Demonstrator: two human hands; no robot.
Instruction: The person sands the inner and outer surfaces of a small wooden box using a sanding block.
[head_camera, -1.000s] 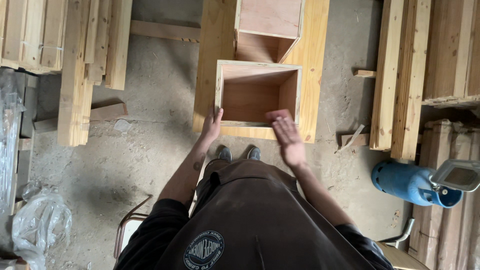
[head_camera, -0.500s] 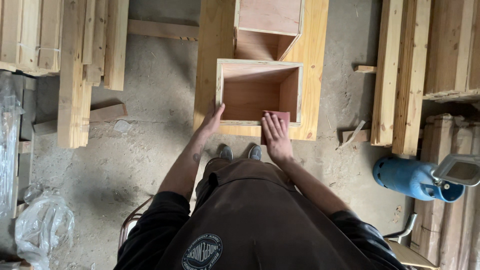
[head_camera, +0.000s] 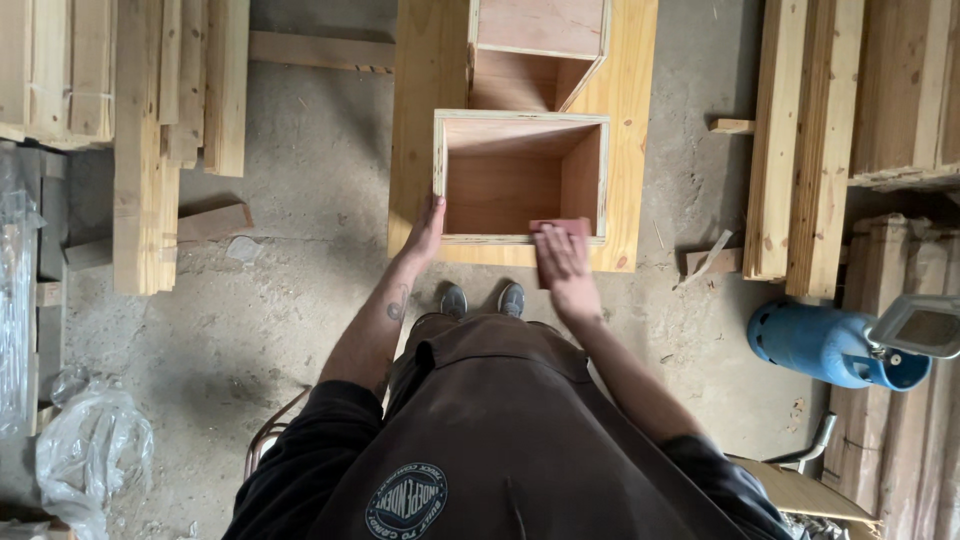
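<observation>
Two wooden boxes – one blue gas cylinder

A round dark badge with pale lettering sits low on your brown apron; no packages, signs or screens.
</observation>
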